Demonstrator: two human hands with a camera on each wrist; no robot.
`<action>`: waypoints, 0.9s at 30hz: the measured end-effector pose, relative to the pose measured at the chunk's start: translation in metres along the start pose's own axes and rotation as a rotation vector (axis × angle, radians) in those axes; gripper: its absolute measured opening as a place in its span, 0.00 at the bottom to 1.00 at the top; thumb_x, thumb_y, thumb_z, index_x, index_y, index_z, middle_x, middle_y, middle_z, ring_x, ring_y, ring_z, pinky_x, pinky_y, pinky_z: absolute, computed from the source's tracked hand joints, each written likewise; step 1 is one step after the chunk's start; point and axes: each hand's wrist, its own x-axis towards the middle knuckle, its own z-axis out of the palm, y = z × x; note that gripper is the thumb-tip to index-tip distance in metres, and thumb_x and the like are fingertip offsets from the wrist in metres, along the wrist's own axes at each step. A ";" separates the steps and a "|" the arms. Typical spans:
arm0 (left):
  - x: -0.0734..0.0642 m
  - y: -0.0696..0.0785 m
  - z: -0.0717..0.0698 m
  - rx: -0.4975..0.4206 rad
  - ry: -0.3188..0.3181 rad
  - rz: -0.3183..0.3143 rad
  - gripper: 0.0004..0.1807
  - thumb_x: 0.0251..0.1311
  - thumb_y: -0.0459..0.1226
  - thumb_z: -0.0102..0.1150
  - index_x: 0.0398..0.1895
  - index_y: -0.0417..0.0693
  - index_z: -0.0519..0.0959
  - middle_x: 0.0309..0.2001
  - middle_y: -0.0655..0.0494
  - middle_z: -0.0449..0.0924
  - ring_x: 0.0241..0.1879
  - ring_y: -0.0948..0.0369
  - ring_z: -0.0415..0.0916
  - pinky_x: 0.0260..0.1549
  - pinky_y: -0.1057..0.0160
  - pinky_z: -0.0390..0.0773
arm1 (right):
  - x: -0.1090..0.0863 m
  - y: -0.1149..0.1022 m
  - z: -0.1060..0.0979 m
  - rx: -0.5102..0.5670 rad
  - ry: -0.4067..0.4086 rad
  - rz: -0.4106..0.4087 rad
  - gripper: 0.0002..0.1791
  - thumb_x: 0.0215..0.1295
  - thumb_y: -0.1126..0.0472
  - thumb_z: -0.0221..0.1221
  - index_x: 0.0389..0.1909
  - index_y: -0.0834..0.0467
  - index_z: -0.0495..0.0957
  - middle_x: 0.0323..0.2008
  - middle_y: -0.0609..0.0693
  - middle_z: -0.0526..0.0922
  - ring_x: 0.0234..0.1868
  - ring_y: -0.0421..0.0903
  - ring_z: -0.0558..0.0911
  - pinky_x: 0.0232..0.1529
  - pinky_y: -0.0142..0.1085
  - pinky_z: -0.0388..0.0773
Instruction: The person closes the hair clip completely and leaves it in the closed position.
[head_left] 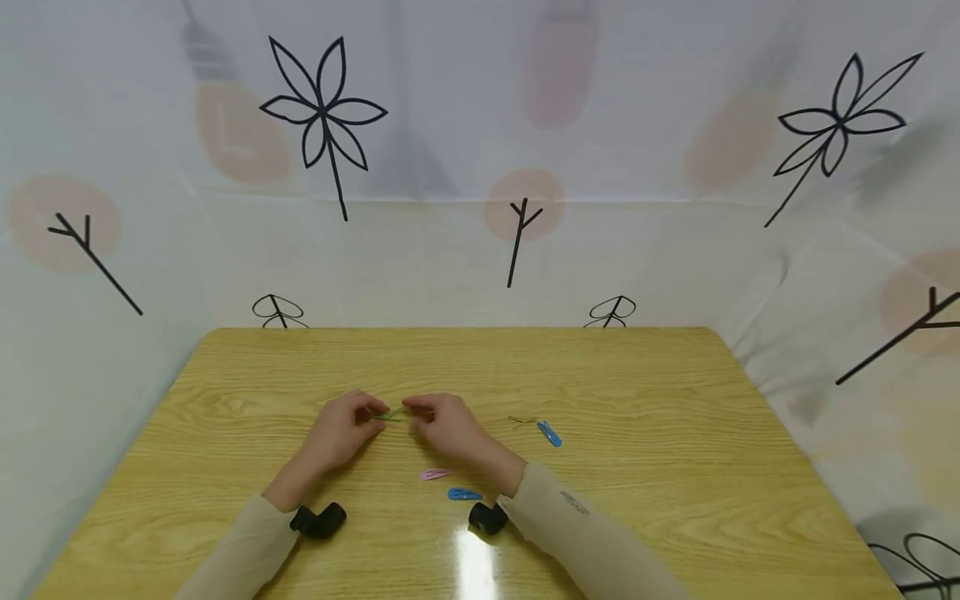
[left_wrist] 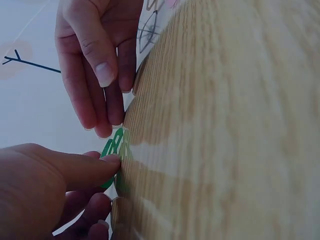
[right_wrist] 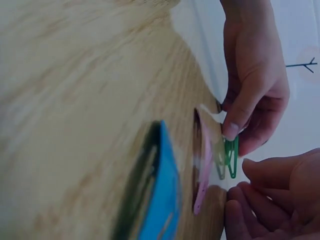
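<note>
A green hair clip (head_left: 386,416) is found left of the middle of the desk (head_left: 637,367), between the two hands. It is pinched by its left end between the thumb and fingers of the left hand (head_left: 341,429). Its two parts are seen spread apart, with the free ends directed toward the right hand (head_left: 450,425). Whether the desk is touched by the clip cannot be told.

The right hand is held just beside those free ends, its fingers extended and loosely bent and its thumb set apart from them; whether the clip is brushed by a fingertip cannot be determined. The hands themselves are seen near each other, with a narrow gap left between them.

On the near side of the hands, a pink hair clip (head_left: 435,474) and a blue hair clip (head_left: 465,494) are noted lying on the desk, near each other. To the right of the right hand, a second blue hair clip (head_left: 550,433) is recorded, with a thin brownish item (head_left: 522,419) placed just beside it, too small to be identified. A black device (head_left: 319,521) is worn at the left wrist, and the desk is backed by a patterned cloth (head_left: 450,275).
</note>
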 end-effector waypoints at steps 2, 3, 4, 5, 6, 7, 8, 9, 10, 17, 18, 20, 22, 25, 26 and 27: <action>0.001 0.000 0.000 0.010 -0.007 -0.007 0.06 0.58 0.32 0.70 0.38 0.50 0.86 0.38 0.59 0.82 0.38 0.59 0.77 0.40 0.55 0.77 | 0.001 0.002 0.001 -0.010 -0.010 0.006 0.21 0.68 0.69 0.60 0.62 0.61 0.78 0.56 0.53 0.82 0.52 0.43 0.82 0.51 0.35 0.77; 0.001 0.000 0.000 0.012 -0.010 -0.010 0.06 0.58 0.32 0.70 0.37 0.50 0.86 0.37 0.59 0.82 0.37 0.60 0.77 0.39 0.55 0.77 | 0.001 0.003 0.002 -0.011 -0.011 0.008 0.21 0.68 0.69 0.60 0.62 0.61 0.78 0.57 0.52 0.82 0.51 0.43 0.82 0.50 0.35 0.77; 0.001 -0.001 0.000 0.014 -0.012 -0.012 0.06 0.58 0.32 0.70 0.37 0.51 0.86 0.37 0.60 0.82 0.36 0.61 0.77 0.39 0.55 0.77 | 0.001 0.003 0.002 -0.012 -0.011 0.007 0.22 0.68 0.69 0.60 0.62 0.61 0.78 0.57 0.52 0.82 0.51 0.43 0.82 0.50 0.35 0.77; 0.001 -0.001 0.000 0.011 -0.013 -0.014 0.06 0.58 0.31 0.70 0.36 0.51 0.86 0.36 0.60 0.82 0.35 0.61 0.77 0.38 0.55 0.77 | 0.002 0.003 0.003 -0.014 -0.010 0.009 0.22 0.68 0.69 0.60 0.62 0.61 0.77 0.57 0.52 0.82 0.51 0.43 0.82 0.50 0.35 0.77; 0.001 -0.001 0.000 0.010 -0.015 -0.014 0.06 0.59 0.31 0.70 0.36 0.51 0.86 0.35 0.60 0.82 0.35 0.61 0.76 0.38 0.55 0.77 | 0.002 0.003 0.003 -0.015 -0.009 0.011 0.22 0.68 0.69 0.60 0.62 0.61 0.77 0.57 0.52 0.82 0.51 0.43 0.82 0.50 0.35 0.77; 0.001 -0.001 -0.001 0.007 -0.015 -0.012 0.05 0.59 0.31 0.69 0.35 0.51 0.86 0.35 0.61 0.82 0.34 0.62 0.77 0.38 0.56 0.77 | 0.002 0.002 0.002 -0.017 -0.008 0.012 0.22 0.68 0.69 0.60 0.62 0.61 0.78 0.57 0.52 0.82 0.51 0.43 0.82 0.50 0.35 0.77; 0.001 -0.001 0.000 0.004 -0.017 -0.005 0.05 0.59 0.31 0.69 0.35 0.51 0.86 0.35 0.61 0.82 0.34 0.62 0.76 0.37 0.56 0.76 | 0.002 0.002 0.002 -0.017 -0.006 0.013 0.22 0.67 0.69 0.60 0.62 0.61 0.78 0.56 0.52 0.82 0.51 0.44 0.82 0.50 0.35 0.77; 0.001 -0.001 0.000 0.000 -0.018 -0.004 0.05 0.59 0.32 0.69 0.35 0.52 0.86 0.35 0.61 0.82 0.34 0.62 0.76 0.37 0.56 0.77 | 0.002 0.001 0.002 -0.018 -0.005 0.015 0.22 0.67 0.69 0.60 0.62 0.61 0.78 0.56 0.52 0.82 0.51 0.44 0.82 0.49 0.35 0.78; 0.001 -0.001 0.000 -0.005 -0.017 0.000 0.05 0.59 0.32 0.70 0.35 0.52 0.86 0.35 0.62 0.82 0.34 0.62 0.77 0.37 0.56 0.77 | 0.002 0.000 0.002 -0.020 -0.004 0.016 0.22 0.67 0.69 0.61 0.62 0.61 0.78 0.56 0.52 0.82 0.50 0.44 0.82 0.49 0.35 0.78; 0.000 0.004 0.002 -0.068 0.002 0.043 0.05 0.59 0.32 0.70 0.36 0.51 0.87 0.35 0.62 0.83 0.35 0.63 0.79 0.37 0.59 0.78 | 0.001 -0.003 -0.001 0.002 0.005 0.013 0.20 0.67 0.69 0.60 0.59 0.61 0.80 0.54 0.52 0.84 0.52 0.46 0.82 0.51 0.36 0.78; 0.000 0.006 0.002 -0.074 0.001 0.044 0.05 0.59 0.33 0.70 0.36 0.51 0.87 0.35 0.62 0.83 0.35 0.63 0.79 0.37 0.59 0.79 | 0.001 -0.002 -0.001 0.002 0.011 0.005 0.19 0.67 0.70 0.60 0.59 0.61 0.80 0.53 0.52 0.84 0.53 0.46 0.82 0.51 0.36 0.77; 0.000 0.008 0.002 -0.090 -0.003 0.048 0.05 0.59 0.33 0.70 0.37 0.51 0.87 0.36 0.62 0.83 0.35 0.63 0.80 0.37 0.60 0.79 | 0.001 -0.002 -0.001 0.003 0.023 -0.012 0.17 0.68 0.70 0.60 0.56 0.61 0.82 0.51 0.51 0.85 0.51 0.46 0.83 0.50 0.35 0.78; -0.001 0.012 0.002 -0.108 -0.011 0.050 0.05 0.59 0.33 0.69 0.38 0.51 0.86 0.36 0.61 0.83 0.35 0.63 0.80 0.36 0.60 0.80 | 0.001 -0.002 -0.001 -0.001 0.038 -0.026 0.15 0.68 0.69 0.61 0.54 0.61 0.83 0.48 0.50 0.86 0.49 0.45 0.83 0.49 0.34 0.78; -0.001 0.014 0.002 -0.133 -0.017 0.056 0.06 0.59 0.33 0.70 0.37 0.52 0.86 0.36 0.62 0.83 0.35 0.63 0.80 0.35 0.62 0.79 | 0.000 -0.002 -0.001 -0.003 0.054 -0.036 0.12 0.68 0.68 0.61 0.51 0.59 0.85 0.46 0.49 0.86 0.46 0.43 0.83 0.46 0.33 0.78; -0.001 0.015 0.002 -0.145 -0.018 0.060 0.05 0.59 0.33 0.70 0.37 0.52 0.86 0.36 0.62 0.83 0.35 0.63 0.80 0.35 0.62 0.79 | -0.001 -0.002 -0.002 -0.002 0.058 -0.038 0.12 0.68 0.68 0.61 0.50 0.58 0.85 0.45 0.48 0.86 0.46 0.42 0.83 0.46 0.33 0.78; -0.002 0.016 0.003 -0.153 -0.021 0.066 0.05 0.59 0.33 0.70 0.37 0.52 0.86 0.36 0.63 0.83 0.35 0.64 0.80 0.34 0.62 0.79 | -0.001 -0.003 -0.002 -0.002 0.061 -0.040 0.11 0.69 0.68 0.61 0.49 0.58 0.85 0.45 0.47 0.86 0.46 0.41 0.83 0.46 0.32 0.78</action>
